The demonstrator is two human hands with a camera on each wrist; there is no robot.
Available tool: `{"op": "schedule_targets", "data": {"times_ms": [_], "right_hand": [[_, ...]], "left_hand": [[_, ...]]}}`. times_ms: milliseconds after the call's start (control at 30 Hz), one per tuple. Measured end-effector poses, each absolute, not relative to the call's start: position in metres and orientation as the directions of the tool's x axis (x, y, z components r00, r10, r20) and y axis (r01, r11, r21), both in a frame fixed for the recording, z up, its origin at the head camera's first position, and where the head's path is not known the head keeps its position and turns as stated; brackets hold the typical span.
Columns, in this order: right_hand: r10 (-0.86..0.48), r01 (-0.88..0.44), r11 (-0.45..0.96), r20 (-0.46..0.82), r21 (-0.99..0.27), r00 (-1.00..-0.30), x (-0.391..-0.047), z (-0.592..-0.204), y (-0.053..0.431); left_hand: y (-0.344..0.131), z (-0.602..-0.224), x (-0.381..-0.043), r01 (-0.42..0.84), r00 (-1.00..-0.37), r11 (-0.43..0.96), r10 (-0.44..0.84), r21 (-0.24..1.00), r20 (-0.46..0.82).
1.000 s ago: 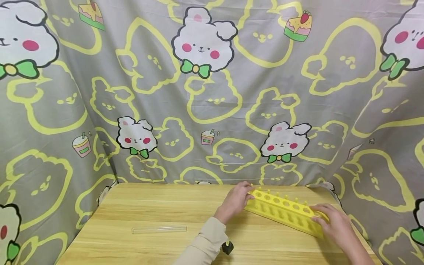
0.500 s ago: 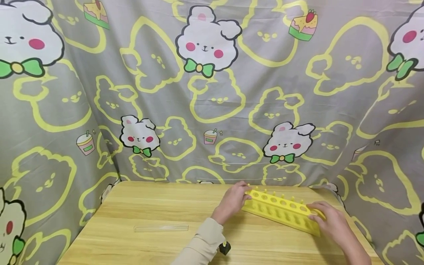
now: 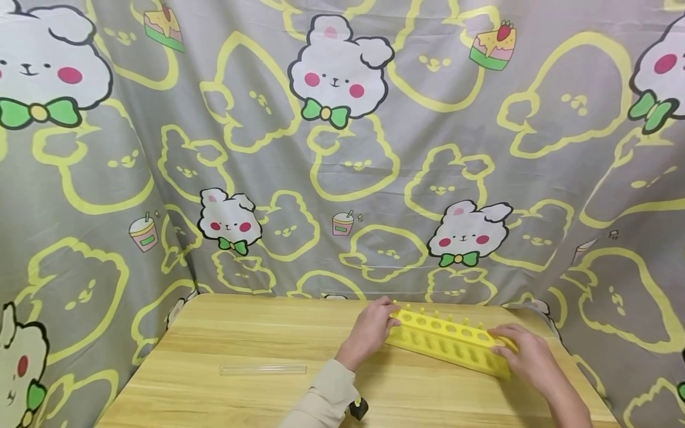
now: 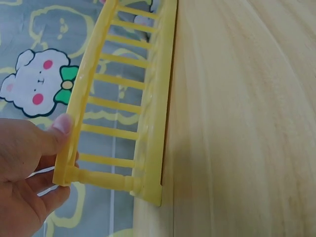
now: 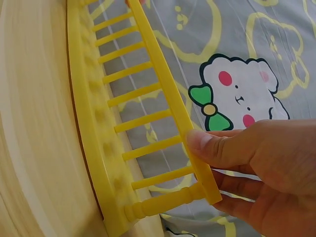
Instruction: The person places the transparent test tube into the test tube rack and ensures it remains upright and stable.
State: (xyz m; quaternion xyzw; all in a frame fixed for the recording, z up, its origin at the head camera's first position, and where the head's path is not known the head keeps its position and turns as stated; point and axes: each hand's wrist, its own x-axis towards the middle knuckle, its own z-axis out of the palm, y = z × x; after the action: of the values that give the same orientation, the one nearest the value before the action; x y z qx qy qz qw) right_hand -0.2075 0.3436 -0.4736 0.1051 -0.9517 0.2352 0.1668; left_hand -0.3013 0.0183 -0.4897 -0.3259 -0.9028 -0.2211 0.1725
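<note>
A long yellow plastic test tube rack (image 3: 444, 334) stands on the right half of the wood table, angled with its right end nearer. Round holes run along its top, and a row of pegs sticks up behind. My left hand (image 3: 369, 334) pinches the top rail at the left end, thumb on the near side and fingers behind, as the left wrist view also shows. At the other end, my right hand (image 3: 530, 355) grips the same rail between thumb and fingers. A clear glass test tube (image 3: 262, 370) lies flat on the table, left of the hands.
The wood-grain table (image 3: 214, 333) reaches back to a grey curtain (image 3: 369, 178) printed with rabbits, which hangs behind and on both sides. A small black device (image 3: 358, 408) shows beside the left sleeve (image 3: 326, 392).
Both hands have shifted the test tube rack a little to the left across the table, keeping their grips. The view has turned slightly; the glass tube lies where it was.
</note>
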Motion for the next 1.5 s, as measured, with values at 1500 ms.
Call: {"op": "schedule_targets", "data": {"times_ms": [1500], "right_hand": [[-0.132, -0.334, 0.797, 0.394, -0.504, -0.910, -0.231, -0.479, 0.297]], "left_hand": [[-0.031, -0.502, -0.281, 0.588, -0.771, 0.690, 0.318, 0.424, 0.552]]}}
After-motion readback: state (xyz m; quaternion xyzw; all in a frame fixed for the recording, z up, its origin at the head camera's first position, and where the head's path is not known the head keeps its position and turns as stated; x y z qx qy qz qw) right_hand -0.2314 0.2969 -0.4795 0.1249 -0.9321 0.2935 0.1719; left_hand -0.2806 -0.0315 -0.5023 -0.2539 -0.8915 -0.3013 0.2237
